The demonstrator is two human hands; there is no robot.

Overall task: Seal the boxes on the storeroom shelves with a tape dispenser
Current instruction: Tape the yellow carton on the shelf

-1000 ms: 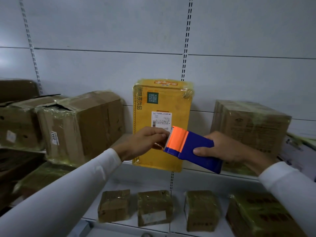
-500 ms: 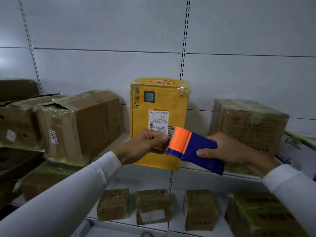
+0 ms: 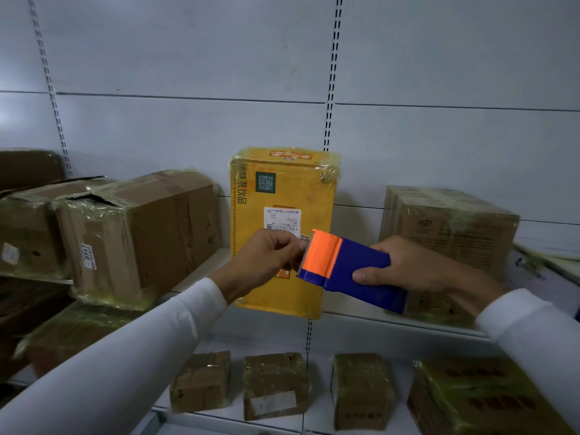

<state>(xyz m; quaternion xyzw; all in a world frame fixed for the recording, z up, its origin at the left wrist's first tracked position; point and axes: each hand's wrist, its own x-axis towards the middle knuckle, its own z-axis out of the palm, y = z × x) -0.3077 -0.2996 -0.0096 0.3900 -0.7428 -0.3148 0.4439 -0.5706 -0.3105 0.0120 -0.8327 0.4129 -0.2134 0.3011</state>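
Note:
A tall yellow box [image 3: 282, 196] wrapped in clear tape stands upright on the upper shelf [image 3: 351, 320], at the centre. In front of its lower half I hold a blue tape dispenser [image 3: 354, 271] with an orange head. My right hand [image 3: 414, 266] grips the blue body from the right. My left hand [image 3: 266, 259] pinches at the toothed edge of the orange head, where the tape end comes out; the tape itself is too clear to make out.
A crumpled brown box [image 3: 147, 233] and another [image 3: 25, 237] sit left of the yellow one; a wrapped brown box [image 3: 448, 224] sits right. Several small taped boxes [image 3: 276, 384] line the lower shelf. Slotted uprights run up the white back wall.
Both hands with the dispenser have stayed in front of the yellow box, shifting slightly lower and left. My left fingers remain at the dispenser's cutting edge.

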